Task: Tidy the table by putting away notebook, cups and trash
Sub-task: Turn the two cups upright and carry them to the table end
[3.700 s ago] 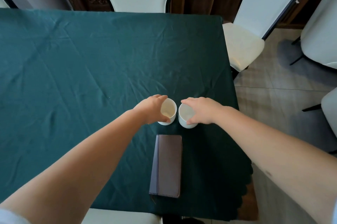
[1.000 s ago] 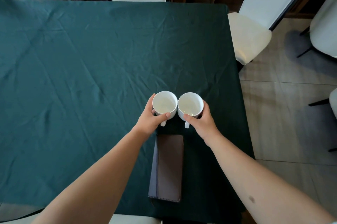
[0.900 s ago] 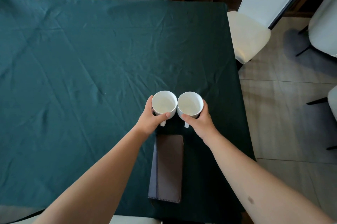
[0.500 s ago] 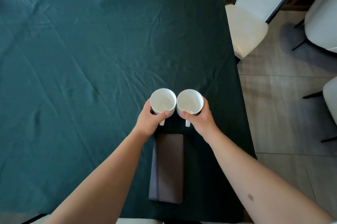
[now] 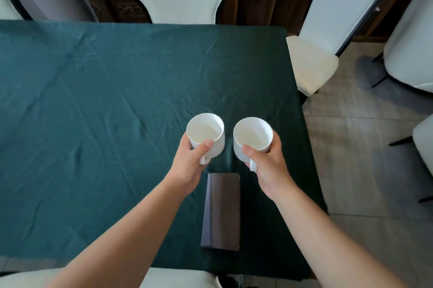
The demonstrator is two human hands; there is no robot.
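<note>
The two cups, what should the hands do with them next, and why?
Probably carry them away from the table. The left hand grips one white cup and the right hand the other cup, each with a thumb over the rim. The notebook lies untouched.

The surface (image 5: pixel 98 90) was covered by a dark green, creased tablecloth (image 5: pixel 70 170) that hung over its right and near edges. One closed brown notebook (image 5: pixel 221 211) lay flat on the cloth near the right front corner, its long side running front to back.
</note>
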